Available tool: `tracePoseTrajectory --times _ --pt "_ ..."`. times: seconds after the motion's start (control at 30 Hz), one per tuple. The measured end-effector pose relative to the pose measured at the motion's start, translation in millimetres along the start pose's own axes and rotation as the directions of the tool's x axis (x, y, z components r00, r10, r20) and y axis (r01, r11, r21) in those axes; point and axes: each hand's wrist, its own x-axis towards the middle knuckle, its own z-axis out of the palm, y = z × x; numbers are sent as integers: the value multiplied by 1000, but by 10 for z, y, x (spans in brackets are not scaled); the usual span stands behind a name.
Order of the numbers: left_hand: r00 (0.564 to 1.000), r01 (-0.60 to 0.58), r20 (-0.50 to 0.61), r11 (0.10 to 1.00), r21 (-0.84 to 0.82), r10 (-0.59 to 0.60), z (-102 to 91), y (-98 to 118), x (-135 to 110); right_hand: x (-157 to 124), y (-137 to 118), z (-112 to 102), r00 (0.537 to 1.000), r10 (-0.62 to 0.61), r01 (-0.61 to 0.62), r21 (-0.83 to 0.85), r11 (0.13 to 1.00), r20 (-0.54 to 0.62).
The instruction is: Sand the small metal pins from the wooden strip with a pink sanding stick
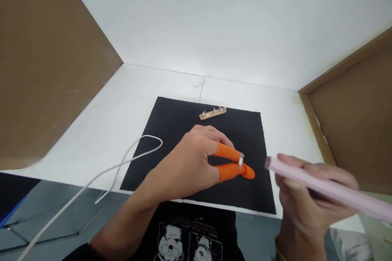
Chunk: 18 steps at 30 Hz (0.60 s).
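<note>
My left hand point(191, 163) is over the black mat point(171, 118), with orange finger cots on its thumb and index finger. These two fingertips pinch a small clear piece point(241, 160), which stands up between them. Another orange finger cot point(248, 172) shows just beyond the thumb tip; I cannot tell whether a finger is inside it. To the right of the mat, my right hand point(312, 195) is closed around a long pale pink pen-like stick point(330, 191), its dark end toward the mat. Farther back lies a narrow tan strip point(212, 113) with several small clear pieces standing on it.
A white cable point(113, 167) loops across the left edge of the mat and hangs off the table's front. Brown boards point(55, 65) flank the white table on both sides, and a white panel point(232, 20) rises behind it. A pale container point(378, 226) sits at the lower right.
</note>
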Motion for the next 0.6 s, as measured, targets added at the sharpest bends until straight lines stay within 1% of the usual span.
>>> tracePoseTrajectory --times 0.03,0.07,0.1,0.13,0.17,0.2,0.27,0.3,0.33,0.37,0.4,0.43,0.47,0.5,0.53,0.57,0.6 --pt "1000 4 4 1000 3 -5 -2 -1 2 -27 -22 7 995 9 -11 19 1000 102" --pt "1000 3 5 1000 4 -4 -3 -2 5 -54 -46 16 979 5 -13 38 999 203" --pt "1000 0 5 1000 5 0 -5 -3 9 -74 -66 24 960 -3 -13 55 998 279" --pt "1000 -8 3 1000 3 8 -6 -3 12 -82 -77 29 946 -14 -8 68 998 323" --pt "1000 -15 0 1000 2 15 -6 -2 14 -75 -76 32 947 -21 -3 75 997 320" --pt "1000 -22 -5 1000 1 22 -6 0 15 -53 -64 32 961 -27 7 75 997 275" --pt "1000 -30 -10 1000 1 30 -4 3 13 12 -20 27 993 -21 15 48 999 115" --pt "1000 -30 -10 1000 2 30 -4 4 11 42 1 23 999 -25 24 23 999 32" --pt "1000 -29 -12 1000 3 29 -4 4 9 60 14 19 999 -31 31 -3 1000 -30" --pt "1000 -25 -13 1000 4 25 -5 3 7 64 17 17 998 -32 31 -22 999 -51" --pt "1000 -23 -10 1000 3 23 -6 0 5 51 8 14 1000 -24 24 -29 999 -11" --pt "1000 -18 -6 1000 4 18 -7 -4 3 25 -10 13 998 -14 16 -25 1000 64" --pt "1000 -11 0 1000 4 11 -8 -8 2 -7 -34 12 987 -9 11 -15 1000 160" --pt "1000 -6 1 1000 2 6 -9 -13 1 -39 -59 11 966 -10 10 4 1000 258" --pt "1000 -3 6 1000 1 3 -8 -18 1 -61 -80 10 946 -20 12 25 1000 323" --pt "1000 -2 9 1000 -1 2 -7 -21 0 -69 -92 9 942 -28 16 40 999 335" --pt "1000 -2 8 1000 -3 2 -6 -24 0 -59 -93 8 953 -32 19 46 999 301"
